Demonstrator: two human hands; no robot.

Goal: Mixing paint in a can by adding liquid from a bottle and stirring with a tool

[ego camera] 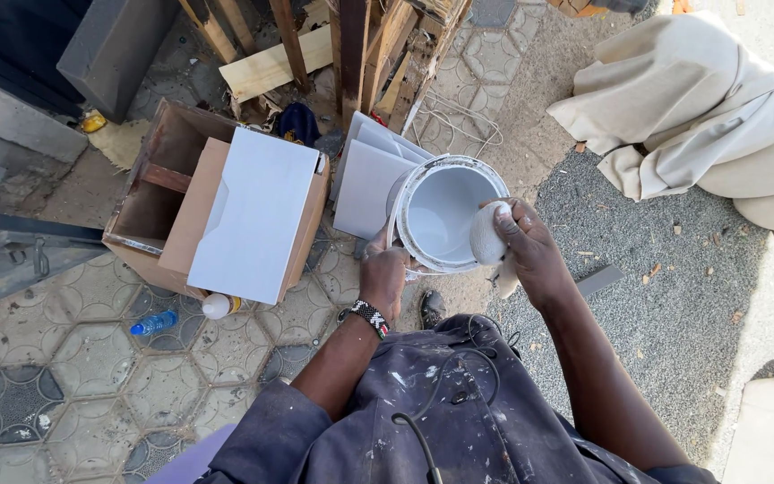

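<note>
A round bucket (445, 170) holding pale grey paint is tilted toward me in front of my chest. My left hand (384, 274) grips its near left rim from below; a beaded band sits on that wrist. My right hand (526, 244) rests at the bucket's right rim, fingers closed around a paint-soaked grey-white rag (488, 235) whose tail hangs below my palm.
An open wooden box (150, 193) stands to the left with a grey painted board (257, 215) lying across it. More grey panels (366, 179) lean behind the bucket. A blue bottle (153, 323), a white bottle (218, 306), scrap timber (270, 63) and beige sacks (692, 108) lie around.
</note>
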